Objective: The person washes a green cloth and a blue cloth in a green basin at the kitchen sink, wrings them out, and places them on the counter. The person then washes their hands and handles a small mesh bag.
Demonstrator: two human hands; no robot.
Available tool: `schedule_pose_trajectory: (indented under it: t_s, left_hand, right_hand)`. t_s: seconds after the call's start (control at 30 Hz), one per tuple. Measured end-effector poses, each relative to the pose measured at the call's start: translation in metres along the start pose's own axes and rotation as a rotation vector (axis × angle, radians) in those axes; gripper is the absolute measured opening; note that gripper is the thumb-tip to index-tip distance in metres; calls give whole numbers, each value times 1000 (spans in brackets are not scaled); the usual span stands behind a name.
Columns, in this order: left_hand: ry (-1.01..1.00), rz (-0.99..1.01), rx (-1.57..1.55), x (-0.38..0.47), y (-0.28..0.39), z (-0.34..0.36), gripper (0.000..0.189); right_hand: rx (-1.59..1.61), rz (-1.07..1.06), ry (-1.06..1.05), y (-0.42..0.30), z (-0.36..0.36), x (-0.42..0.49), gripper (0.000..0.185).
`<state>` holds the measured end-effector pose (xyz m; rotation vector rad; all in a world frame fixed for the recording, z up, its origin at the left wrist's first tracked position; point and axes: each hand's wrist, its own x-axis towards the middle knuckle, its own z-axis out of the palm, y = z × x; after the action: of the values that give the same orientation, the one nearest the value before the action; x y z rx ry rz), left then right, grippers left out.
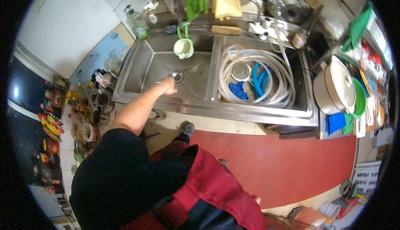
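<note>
My left hand [169, 86] reaches over the left basin of a stainless steel double sink [262, 115], close to the drain strainer [177, 75]. A bracelet circles that wrist. The fingers point down and away from me, so whether they hold something is hidden. Only a sliver of my right hand [257, 199] shows beside the red apron [215, 186]. At the back of the left basin sits a pale green ladle-like cup [183, 48]. Coiled clear hose [223, 83] fills much of the right basin, around blue rubber gloves [257, 80] and a blue cloth [238, 90].
A green cloth [197, 3] and a yellow cloth [227, 4] hang over the black faucet pipe. Behind the left basin stands a soap bottle [139, 26]. A lidded pot [328, 89] is right of the sink. Bottles and jars [90, 133] crowd the left; red matting [281, 164] covers the floor.
</note>
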<state>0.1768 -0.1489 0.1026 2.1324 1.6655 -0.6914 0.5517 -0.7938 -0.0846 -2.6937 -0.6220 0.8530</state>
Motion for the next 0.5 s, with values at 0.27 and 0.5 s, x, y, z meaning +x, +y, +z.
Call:
schedule_pose_trajectory:
  t_s: [0.27, 0.5]
  left_hand:
    - [255, 262, -224, 59, -107, -56, 34]
    - [102, 285, -205, 59, -201, -44, 41]
  right_hand:
    - [420, -430, 243, -411, -112, 58, 29]
    - [525, -543, -442, -694, 61, 79, 24]
